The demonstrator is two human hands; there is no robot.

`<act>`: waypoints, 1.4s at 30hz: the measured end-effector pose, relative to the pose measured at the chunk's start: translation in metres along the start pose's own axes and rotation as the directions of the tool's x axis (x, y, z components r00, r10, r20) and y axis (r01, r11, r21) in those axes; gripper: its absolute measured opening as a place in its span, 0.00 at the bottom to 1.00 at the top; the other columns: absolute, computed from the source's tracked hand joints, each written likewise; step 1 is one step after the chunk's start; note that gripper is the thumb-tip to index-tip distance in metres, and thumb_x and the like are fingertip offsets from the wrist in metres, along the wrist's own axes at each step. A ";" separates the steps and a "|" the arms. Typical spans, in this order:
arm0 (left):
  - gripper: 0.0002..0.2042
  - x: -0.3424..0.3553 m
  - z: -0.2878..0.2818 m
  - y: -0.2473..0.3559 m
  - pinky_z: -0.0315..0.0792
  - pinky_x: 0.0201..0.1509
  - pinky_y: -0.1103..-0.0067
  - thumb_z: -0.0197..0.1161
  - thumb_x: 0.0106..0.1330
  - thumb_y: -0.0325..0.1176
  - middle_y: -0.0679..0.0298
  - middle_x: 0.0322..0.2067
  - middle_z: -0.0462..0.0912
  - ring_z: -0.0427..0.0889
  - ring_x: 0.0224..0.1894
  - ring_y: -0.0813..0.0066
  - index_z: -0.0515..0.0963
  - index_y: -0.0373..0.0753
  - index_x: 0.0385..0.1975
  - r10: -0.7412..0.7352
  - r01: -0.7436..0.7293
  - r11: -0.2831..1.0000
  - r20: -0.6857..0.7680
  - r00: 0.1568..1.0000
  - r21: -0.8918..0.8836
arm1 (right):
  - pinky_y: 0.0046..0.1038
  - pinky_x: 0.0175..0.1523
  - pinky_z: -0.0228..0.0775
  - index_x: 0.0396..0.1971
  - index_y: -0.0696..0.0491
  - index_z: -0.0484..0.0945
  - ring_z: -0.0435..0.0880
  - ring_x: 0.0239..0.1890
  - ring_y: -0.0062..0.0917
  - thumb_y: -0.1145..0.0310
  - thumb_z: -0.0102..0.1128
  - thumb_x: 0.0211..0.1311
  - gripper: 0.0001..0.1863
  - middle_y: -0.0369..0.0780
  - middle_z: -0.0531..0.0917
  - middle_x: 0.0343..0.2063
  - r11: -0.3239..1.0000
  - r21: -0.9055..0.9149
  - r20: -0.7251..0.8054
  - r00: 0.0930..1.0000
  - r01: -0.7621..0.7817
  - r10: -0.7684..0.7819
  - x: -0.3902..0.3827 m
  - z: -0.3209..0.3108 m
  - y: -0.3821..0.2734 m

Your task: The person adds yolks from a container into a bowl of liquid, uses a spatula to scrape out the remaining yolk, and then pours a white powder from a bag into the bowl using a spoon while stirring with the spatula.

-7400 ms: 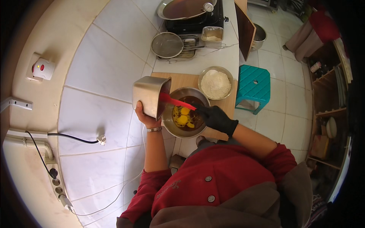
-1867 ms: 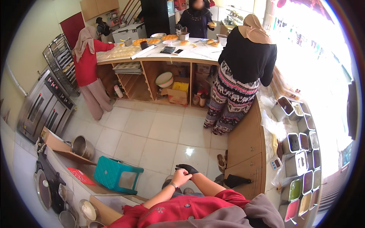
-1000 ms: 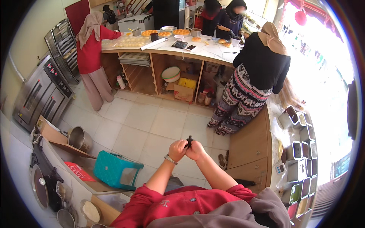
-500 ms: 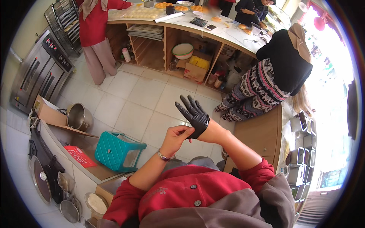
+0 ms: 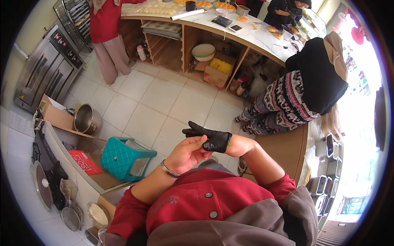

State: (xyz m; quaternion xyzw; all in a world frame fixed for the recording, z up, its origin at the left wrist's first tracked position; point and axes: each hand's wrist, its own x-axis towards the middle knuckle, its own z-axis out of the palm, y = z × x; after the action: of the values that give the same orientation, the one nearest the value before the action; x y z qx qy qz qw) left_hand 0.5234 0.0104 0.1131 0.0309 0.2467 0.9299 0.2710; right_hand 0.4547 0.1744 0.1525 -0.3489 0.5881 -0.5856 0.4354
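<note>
My right hand (image 5: 216, 140) wears a thin black glove that ends at the wrist. Its gloved fingers stretch toward the left, nothing held in them. Bare, with a metal-banded watch (image 5: 168, 169) on the wrist, my left hand (image 5: 185, 152) presses its thumb and fingers on the glove near the right thumb. Some of the left fingertips are hidden behind the glove. Both hands are in front of my red shirt, above the tiled floor.
A teal plastic stool (image 5: 121, 159) stands left, near a steel pot (image 5: 87, 119) and an oven (image 5: 49, 69). Ahead, a marble-topped counter (image 5: 197, 25) carries bread. One person (image 5: 316, 78) stands at its right, another (image 5: 106, 28) at its left. Metal tins (image 5: 318, 185) line the right side.
My gloved right hand has turned and lowered, its spread fingers now pointing left and closer together. The left hand has shifted from the glove's cuff to near its thumb.
</note>
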 end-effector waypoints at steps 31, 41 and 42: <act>0.10 0.070 -0.019 -0.018 0.68 0.39 0.80 0.50 0.59 0.19 0.56 0.35 0.73 0.74 0.36 0.67 0.69 0.32 0.41 0.617 -0.330 0.011 0.254 0.745 0.944 | 0.29 0.59 0.58 0.62 0.55 0.50 0.64 0.58 0.29 0.77 0.44 0.61 0.29 0.45 0.64 0.57 0.909 0.231 -0.529 0.829 0.346 -0.181 0.022 -0.029 0.030; 0.09 0.065 -0.025 -0.004 0.75 0.36 0.76 0.52 0.64 0.27 0.58 0.35 0.78 0.79 0.34 0.72 0.73 0.29 0.38 0.571 -0.315 0.665 -0.190 0.798 0.677 | 0.24 0.53 0.64 0.62 0.52 0.52 0.68 0.54 0.25 0.84 0.47 0.57 0.32 0.42 0.67 0.54 0.971 0.013 -0.617 0.767 0.237 -0.179 0.022 -0.036 0.043; 0.09 0.065 -0.027 -0.003 0.75 0.36 0.77 0.52 0.64 0.28 0.58 0.33 0.78 0.79 0.33 0.73 0.73 0.29 0.38 0.536 -0.273 0.679 -0.206 0.818 0.682 | 0.23 0.53 0.64 0.62 0.52 0.53 0.69 0.54 0.24 0.84 0.47 0.57 0.32 0.42 0.68 0.54 0.977 -0.053 -0.599 0.776 0.208 -0.198 0.021 -0.036 0.045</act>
State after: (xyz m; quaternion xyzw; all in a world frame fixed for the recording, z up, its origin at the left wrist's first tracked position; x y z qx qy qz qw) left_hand 0.4646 0.0341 0.0834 -0.0120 0.5751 0.8175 -0.0274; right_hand 0.4184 0.1719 0.1036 -0.2028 0.6498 -0.7141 0.1636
